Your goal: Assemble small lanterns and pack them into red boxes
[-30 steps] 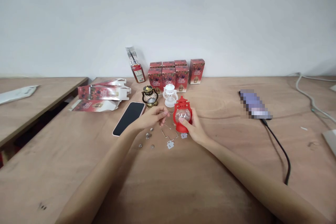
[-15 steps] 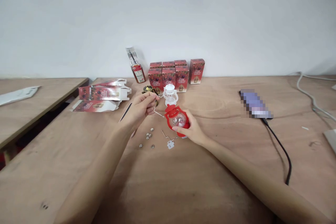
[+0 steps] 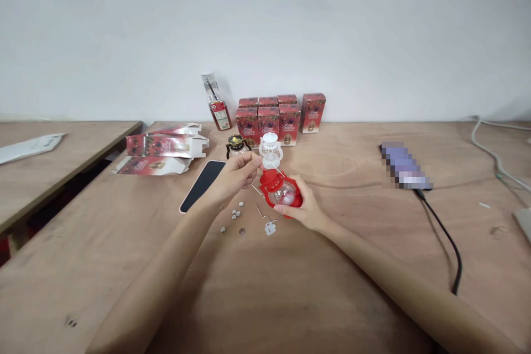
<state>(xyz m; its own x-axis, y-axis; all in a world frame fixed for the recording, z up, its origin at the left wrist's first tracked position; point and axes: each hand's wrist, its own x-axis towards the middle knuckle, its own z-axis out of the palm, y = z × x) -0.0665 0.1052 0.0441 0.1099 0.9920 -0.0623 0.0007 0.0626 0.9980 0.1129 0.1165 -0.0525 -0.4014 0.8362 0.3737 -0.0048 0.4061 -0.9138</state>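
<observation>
My right hand (image 3: pixel 305 206) is closed round a small red lantern (image 3: pixel 280 191) with a clear globe, tilted over the table. Between the fingertips of my left hand (image 3: pixel 237 176) is a thin bent wire handle (image 3: pixel 258 188), its ends close to the lantern's sides; whether they touch it I cannot tell. Just behind stand a white lantern (image 3: pixel 271 152) and a black-and-gold lantern (image 3: pixel 238 144), the latter partly covered by my left hand. Below my hands lie another wire handle (image 3: pixel 262 213), a small white tag-like piece (image 3: pixel 270 228) and several button cells (image 3: pixel 235 213).
Several red printed boxes (image 3: pixel 268 121) and a bottle (image 3: pixel 219 113) stand by the wall. Flattened boxes (image 3: pixel 161 146) lie at the left. A dark phone-like slab (image 3: pixel 205 181) lies beside my left wrist. At the right are a phone (image 3: pixel 404 166) and its black cable (image 3: pixel 450 243).
My left hand has moved right and slightly down, bringing the wire handle to the red lantern's top. The dark slab and black-and-gold lantern show more. The red lantern has tipped slightly.
</observation>
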